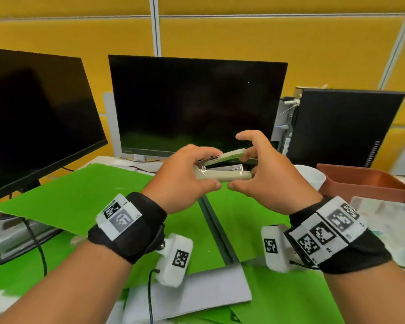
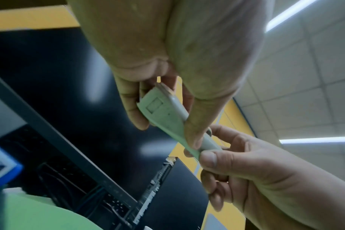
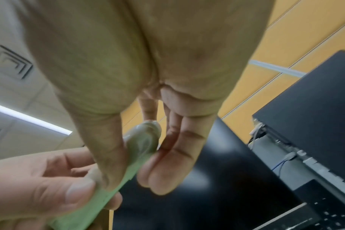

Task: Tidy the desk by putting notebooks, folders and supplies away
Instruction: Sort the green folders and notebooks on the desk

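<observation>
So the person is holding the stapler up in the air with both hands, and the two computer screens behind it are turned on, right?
Nearly. Both hands do hold the stapler in the air: the left hand at one end, the right hand at the other. But the two monitors, the left monitor and the middle monitor, are dark, so they look off. The head view shows it.

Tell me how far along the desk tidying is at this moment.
Nothing visibly put away yet. In hand: both the left hand and right hand hold a cream stapler above the desk, its top arm hinged partly open. Still left: green folders and grey sheets lie spread over the desk. The brown tray at right may be a destination; its contents aren't visible.
</observation>
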{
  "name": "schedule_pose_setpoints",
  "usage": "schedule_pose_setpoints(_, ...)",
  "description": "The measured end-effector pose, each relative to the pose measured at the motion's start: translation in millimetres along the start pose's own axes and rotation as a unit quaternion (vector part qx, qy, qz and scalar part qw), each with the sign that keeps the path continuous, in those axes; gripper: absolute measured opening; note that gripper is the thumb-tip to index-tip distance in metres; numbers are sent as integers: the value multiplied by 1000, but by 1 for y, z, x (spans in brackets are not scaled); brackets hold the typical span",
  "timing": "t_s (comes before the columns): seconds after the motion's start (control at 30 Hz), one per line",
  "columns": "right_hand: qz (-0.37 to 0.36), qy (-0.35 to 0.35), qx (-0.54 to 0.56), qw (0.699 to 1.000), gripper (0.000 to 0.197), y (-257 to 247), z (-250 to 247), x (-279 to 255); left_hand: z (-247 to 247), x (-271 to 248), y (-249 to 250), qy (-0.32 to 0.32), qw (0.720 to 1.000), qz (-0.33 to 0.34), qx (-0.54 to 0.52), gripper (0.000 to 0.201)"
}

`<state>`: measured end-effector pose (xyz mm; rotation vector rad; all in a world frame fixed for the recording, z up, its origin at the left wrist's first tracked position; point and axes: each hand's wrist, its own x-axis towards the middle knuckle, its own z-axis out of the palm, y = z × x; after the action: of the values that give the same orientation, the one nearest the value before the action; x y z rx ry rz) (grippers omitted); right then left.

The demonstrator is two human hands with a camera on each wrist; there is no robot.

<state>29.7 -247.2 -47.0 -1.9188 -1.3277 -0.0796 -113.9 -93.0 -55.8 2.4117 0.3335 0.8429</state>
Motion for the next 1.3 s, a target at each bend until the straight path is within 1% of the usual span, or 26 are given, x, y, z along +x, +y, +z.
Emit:
schedule_pose_setpoints(0.1, 16, 25, 16, 999, 59, 21, -29, -11, 22, 21, 32, -22, 999, 43, 24, 56)
schedule_pose_setpoints(0.17, 32, 41, 23, 998, 55, 33, -48, -16, 37, 36, 51, -33, 996, 71, 43, 55)
schedule_pose_setpoints(0.3, 74, 86, 67, 991, 56, 54, -91, -27, 65, 70, 88, -43, 990, 115, 67, 52)
schedule_pose_setpoints(0.4, 108, 133, 87, 981, 59, 74, -116, -37, 94, 92, 112, -61, 983, 145, 96, 50)
schedule_pose_setpoints(0.5, 144, 152, 82, 974, 63, 99, -131, -46, 126, 111, 129, -87, 976, 156, 124, 54)
schedule_pose_setpoints(0.63, 191, 186, 86, 960, 76, 134, -138, -55, 167, 135, 143, -134, 964, 164, 161, 53)
schedule_pose_setpoints(0.73, 233, 252, 140, 929, 80, 155, -141, -58, 196, 152, 146, -160, 960, 157, 169, 50)
schedule_pose_setpoints(0.8, 258, 298, 178, 902, 78, 167, -143, -59, 215, 165, 145, -169, 960, 139, 172, 50)
schedule_pose_setpoints(0.87, 279, 322, 215, 879, 73, 178, -144, -60, 234, 179, 143, -181, 960, 122, 176, 52)
schedule_pose_setpoints(0.97, 307, 314, 238, 866, 63, 195, -141, -66, 260, 197, 142, -202, 956, 102, 185, 55)
schedule_pose_setpoints(1.07, 336, 294, 247, 860, 56, 213, -139, -73, 285, 217, 142, -230, 949, 85, 200, 51)
schedule_pose_setpoints(1.13, 350, 287, 248, 856, 55, 222, -138, -77, 300, 231, 143, -245, 942, 76, 216, 49)
schedule_pose_setpoints(1.3, 362, 297, 266, 843, 53, 237, -136, -81, 338, 259, 144, -273, 925, 50, 260, 39)
